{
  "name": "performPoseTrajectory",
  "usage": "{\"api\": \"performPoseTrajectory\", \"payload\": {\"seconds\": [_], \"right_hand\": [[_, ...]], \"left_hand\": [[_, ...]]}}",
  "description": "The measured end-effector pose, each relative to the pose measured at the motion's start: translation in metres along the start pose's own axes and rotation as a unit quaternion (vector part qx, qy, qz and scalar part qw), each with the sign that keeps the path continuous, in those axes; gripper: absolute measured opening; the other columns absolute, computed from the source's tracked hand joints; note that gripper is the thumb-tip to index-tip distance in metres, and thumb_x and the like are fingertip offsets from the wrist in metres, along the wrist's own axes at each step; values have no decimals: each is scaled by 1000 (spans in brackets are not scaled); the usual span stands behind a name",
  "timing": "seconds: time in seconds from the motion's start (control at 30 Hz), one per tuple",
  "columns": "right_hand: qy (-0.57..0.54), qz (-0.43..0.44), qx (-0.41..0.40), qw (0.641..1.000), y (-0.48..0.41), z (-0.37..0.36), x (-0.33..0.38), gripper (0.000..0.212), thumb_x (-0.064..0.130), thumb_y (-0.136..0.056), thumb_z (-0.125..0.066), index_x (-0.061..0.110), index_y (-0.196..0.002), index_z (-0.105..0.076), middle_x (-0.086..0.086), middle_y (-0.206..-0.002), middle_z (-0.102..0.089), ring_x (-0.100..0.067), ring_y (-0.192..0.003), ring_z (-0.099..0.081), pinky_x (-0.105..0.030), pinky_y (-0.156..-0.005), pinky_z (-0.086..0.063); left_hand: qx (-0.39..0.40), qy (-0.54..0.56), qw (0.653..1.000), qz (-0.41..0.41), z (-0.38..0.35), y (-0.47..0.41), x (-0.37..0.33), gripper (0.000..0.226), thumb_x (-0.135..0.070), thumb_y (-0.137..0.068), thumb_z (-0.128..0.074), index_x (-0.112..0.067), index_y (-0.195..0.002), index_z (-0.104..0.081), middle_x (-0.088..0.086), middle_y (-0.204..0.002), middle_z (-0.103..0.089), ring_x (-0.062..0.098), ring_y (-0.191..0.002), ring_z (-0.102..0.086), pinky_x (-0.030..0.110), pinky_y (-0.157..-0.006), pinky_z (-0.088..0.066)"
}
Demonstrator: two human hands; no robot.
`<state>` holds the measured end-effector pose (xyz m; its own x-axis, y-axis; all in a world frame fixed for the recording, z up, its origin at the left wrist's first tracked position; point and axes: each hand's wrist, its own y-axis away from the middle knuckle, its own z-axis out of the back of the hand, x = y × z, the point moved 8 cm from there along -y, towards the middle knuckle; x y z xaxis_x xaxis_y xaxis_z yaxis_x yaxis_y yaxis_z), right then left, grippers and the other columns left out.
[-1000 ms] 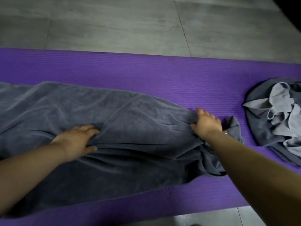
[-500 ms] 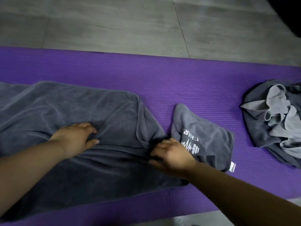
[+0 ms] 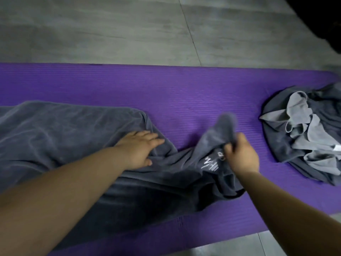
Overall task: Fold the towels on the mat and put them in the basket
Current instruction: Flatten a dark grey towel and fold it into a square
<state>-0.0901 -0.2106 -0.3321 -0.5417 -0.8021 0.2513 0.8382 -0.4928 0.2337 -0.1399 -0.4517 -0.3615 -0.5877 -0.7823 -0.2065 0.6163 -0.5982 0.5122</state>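
While the left hand (image 3: 140, 150) lies flat on the long dark grey terry towel (image 3: 64, 145), fingers straight and slightly spread, pinning it to the purple ribbed foam mat (image 3: 184, 93), the right hand (image 3: 239, 154) has its fingers curled round the towel's end. That end is bunched and raised off the mat beside a patch of white lettering. The lifted flap is blurred, so it is probably a handful of cloth and not a clean corner, though I cannot be sure.

That grip is the main risk: a bunched end carried over toward the left hand would likely land crooked, with edges that do not meet. The cloth between the two hands is also rucked into ridges, and these would be trapped under the fold unless smoothed first. If the left palm lets up, the whole towel could drag toward the right hand instead of folding.

Beyond the right hand, well apart from it, sits a crumpled heap of dark and pale grey towels (image 3: 304, 137) — not yet folded. No basket is in view.
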Motion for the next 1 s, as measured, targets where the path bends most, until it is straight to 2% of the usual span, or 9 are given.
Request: {"api": "performPoseTrajectory", "payload": {"seconds": [0.13, 0.23, 0.3, 0.43, 0.57, 0.63, 0.73, 0.9, 1.0], "right_hand": [[47, -164, 38, 985, 32, -1, -109, 38, 26, -87, -53, 1, -116, -47, -27, -120, -55, -40, -113, -51, -40, -92, -36], [-32, -243, -80, 966, 46, 12, -130, 65, 37, -76, -49, 3, -131, -41, -23, -134, -43, -37, -126, -38, -41, -101, -27], [-19, -184, -112, 976, 34, 21, -106, 66, 31, -77, -49, 6, -137, -37, -20, -141, -36, -37, -129, -33, -44, -102, -26], [199, 20, 64, 978, 5, -13, -55, 61, 31, -83, -41, 25, -142, -28, -3, -146, -35, -27, -128, -37, -37, -101, -28], [254, 18, 150, 955, -20, -7, -52, 40, 27, -89, -49, 26, -128, -51, -6, -131, -55, -24, -120, -50, -32, -98, -36], [211, 32, 149, 966, -40, 17, -39, 34, 21, -88, -53, 14, -120, -60, -13, -125, -59, -27, -115, -55, -32, -93, -42], [141, 58, 49, 987, -86, 67, -9, 30, 9, -89, -51, -4, -114, -60, -25, -119, -60, -35, -112, -55, -35, -92, -41], [-235, 57, -84, 967, -137, 105, 16, 65, 6, -85, -58, 0, -141, -26, -19, -146, -27, -28, -135, -32, -25, -108, -25], [-183, 18, -23, 983, -124, 61, -10, 74, 12, -87, -59, 3, -145, -14, -17, -152, -15, -27, -141, -19, -26, -111, -14]], "left_hand": [[29, -59, 998, -3, -27, 1, -5, 54, -40, -92, -43, -30, -142, -26, -6, -149, -25, 15, -138, -19, 28, -113, -7], [-30, -117, 993, -11, -21, 3, -3, 43, -40, -94, -39, -30, -136, -36, -9, -138, -39, 13, -132, -28, 27, -113, -4], [-80, -134, 987, -30, -17, 5, -8, 36, -38, -88, -52, -26, -122, -53, -6, -123, -54, 16, -121, -43, 29, -110, -7], [-148, -128, 977, -86, -15, 11, -14, 36, -22, -29, -92, -19, -51, -63, -4, -49, -58, 19, -50, -59, 29, -69, -27], [-107, 5, 993, 52, -6, 10, 6, 20, -30, -92, -48, -21, -108, -57, -2, -111, -63, 19, -97, -60, 27, -83, -40], [-118, 146, 973, 137, 7, 6, 25, 23, -23, -96, -39, -16, -114, -52, 7, -110, -65, 24, -98, -62, 28, -83, -43], [-271, 277, 907, 164, 67, -13, 41, 22, -9, -94, -42, -1, -112, -51, 26, -101, -65, 34, -95, -63, 34, -83, -44], [-312, 271, 904, 109, 137, -51, 52, 86, -19, -84, -63, -10, -147, -5, 16, -153, -12, 28, -141, -16, 30, -113, -19], [-190, 116, 967, 122, 82, -46, 41, 91, -40, -85, -56, -20, -146, 7, 7, -156, 5, 24, -144, -8, 38, -115, -17]]}}
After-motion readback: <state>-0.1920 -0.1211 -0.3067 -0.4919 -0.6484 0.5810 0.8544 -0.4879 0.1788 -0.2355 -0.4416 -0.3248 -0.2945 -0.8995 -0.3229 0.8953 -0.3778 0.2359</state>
